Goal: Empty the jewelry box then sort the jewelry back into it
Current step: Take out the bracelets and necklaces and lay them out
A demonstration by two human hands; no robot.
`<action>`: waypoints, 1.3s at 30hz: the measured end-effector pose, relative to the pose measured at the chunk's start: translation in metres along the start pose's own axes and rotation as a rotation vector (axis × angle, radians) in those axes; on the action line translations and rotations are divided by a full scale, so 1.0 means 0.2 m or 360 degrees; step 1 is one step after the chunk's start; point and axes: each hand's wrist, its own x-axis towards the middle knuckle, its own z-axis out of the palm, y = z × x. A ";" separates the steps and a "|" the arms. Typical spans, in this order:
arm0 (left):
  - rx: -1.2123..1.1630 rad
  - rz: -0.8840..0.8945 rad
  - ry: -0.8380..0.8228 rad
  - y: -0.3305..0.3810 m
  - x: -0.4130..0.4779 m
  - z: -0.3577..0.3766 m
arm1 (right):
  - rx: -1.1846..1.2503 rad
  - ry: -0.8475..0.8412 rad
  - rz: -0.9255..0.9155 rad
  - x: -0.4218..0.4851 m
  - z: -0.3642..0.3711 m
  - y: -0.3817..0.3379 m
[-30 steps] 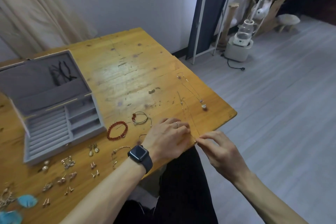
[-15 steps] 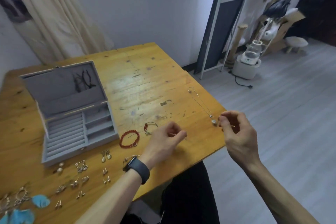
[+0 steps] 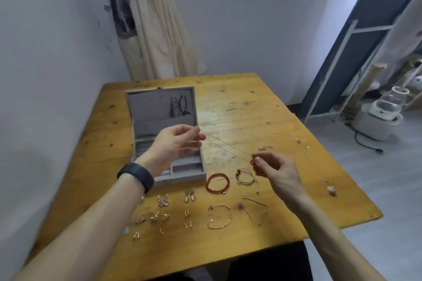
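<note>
**Thin chain stretched between two hands**

The grey jewelry box (image 3: pixel 155 107) stands open at the left of the bench (image 3: pixel 251 107). In front of it, the left hand (image 3: pixel 175 143) pinches one end of a thin chain (image 3: pixel 226 148) between thumb and fingertips. The chain runs taut above the wood to the right hand (image 3: pixel 274 169), which pinches the other end. A red bead bracelet (image 3: pixel 217 183) and earrings (image 3: pixel 189 197) lie nearer the person.
</note>
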 end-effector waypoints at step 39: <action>0.1462 0.0695 0.0408 0.44 0.44 -0.71 | -0.1416 -0.0234 -0.0746 0.82 1.09 -0.26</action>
